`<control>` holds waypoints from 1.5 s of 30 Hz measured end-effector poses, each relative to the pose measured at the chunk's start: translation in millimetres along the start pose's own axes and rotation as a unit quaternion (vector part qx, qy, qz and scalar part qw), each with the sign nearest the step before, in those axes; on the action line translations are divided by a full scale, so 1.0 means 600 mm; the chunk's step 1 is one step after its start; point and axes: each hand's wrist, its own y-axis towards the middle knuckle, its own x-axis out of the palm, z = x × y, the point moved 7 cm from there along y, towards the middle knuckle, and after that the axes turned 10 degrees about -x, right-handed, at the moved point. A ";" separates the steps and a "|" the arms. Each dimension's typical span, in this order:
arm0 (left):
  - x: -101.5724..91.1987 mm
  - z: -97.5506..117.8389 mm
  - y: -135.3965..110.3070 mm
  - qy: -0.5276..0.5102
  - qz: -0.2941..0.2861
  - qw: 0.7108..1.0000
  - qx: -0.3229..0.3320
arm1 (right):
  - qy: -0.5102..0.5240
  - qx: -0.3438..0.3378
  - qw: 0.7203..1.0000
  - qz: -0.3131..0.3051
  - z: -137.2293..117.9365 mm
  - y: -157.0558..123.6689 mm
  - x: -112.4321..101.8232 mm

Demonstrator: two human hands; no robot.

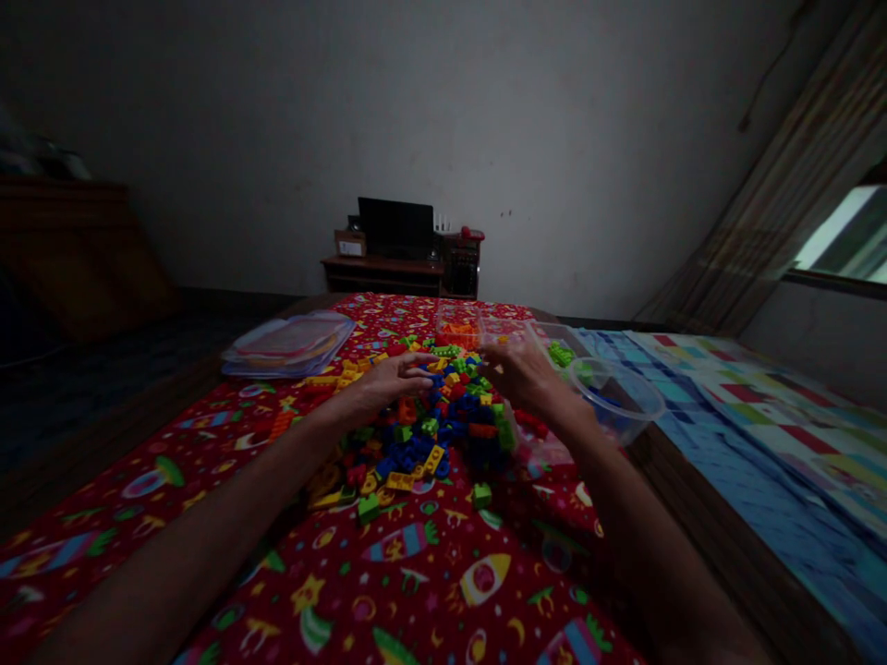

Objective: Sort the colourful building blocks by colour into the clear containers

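A loose pile of toy building blocks [408, 448] in yellow, blue, green, red and orange spreads over a red patterned tablecloth [443, 582]. Over the pile's left side is my left hand [394, 379], its fingers stretched to the right and apart, with nothing seen in them. My right hand [518, 371] hovers at the pile's right side, fingers bent together and pointing left; whatever they pinch is hidden or too small to name. Behind it, a clear container holds orange blocks [461, 334], and green blocks [560, 353] lie in another one.
A round clear tub [634, 416] stands at the table's right edge with dark blue pieces inside. Stacked plastic lids [291, 346] lie at the back left. Single green blocks [481, 496] sit near the front. A bed [727, 443] adjoins on the right.
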 end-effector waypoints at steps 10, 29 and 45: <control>0.026 -0.004 0.000 -0.101 -0.054 0.993 -0.036 | 0.030 -0.086 0.995 -0.043 -0.065 0.017 0.038; 0.002 0.003 0.014 0.341 0.133 0.921 0.137 | -0.146 0.213 0.966 -0.011 0.148 -0.059 -0.059; 0.014 0.008 0.007 0.338 0.140 0.923 0.122 | -0.085 0.380 0.911 -0.138 0.257 -0.154 -0.053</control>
